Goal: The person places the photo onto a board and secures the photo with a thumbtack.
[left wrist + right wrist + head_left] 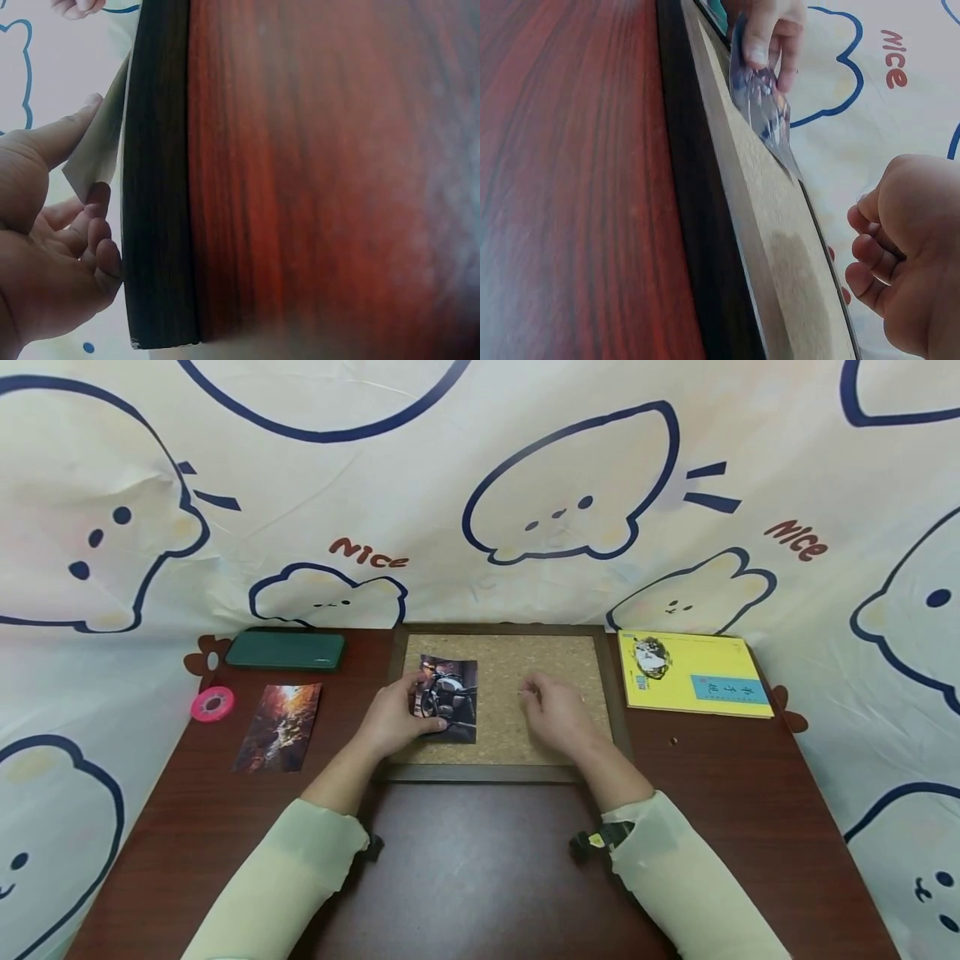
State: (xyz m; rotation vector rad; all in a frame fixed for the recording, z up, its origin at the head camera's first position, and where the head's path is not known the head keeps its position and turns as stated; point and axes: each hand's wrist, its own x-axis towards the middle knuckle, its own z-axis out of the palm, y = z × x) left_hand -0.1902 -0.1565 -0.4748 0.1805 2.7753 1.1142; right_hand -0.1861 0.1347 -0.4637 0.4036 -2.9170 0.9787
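My left hand (393, 714) grips the left side of a photo (457, 702) showing a dark motorcycle, thumb in front. The photo stands over the left half of a framed cork board (498, 693). Seen from the left wrist, the photo's pale back (97, 154) tilts between thumb and fingers. Over the board's right half, my right hand (558, 714) has its fingers curled, with thumb and forefinger tips together. A tiny pale thing (861, 199) shows at those tips in the right wrist view; its kind is too small to tell.
Left of the board lie a second photo (281, 727) in orange and dark tones, a pink ring-shaped roll (213, 703) and a dark green case (285, 650). On the right are a yellow book (686, 693) and a tiny brass-coloured piece (672, 742). A printed cloth hangs behind the table.
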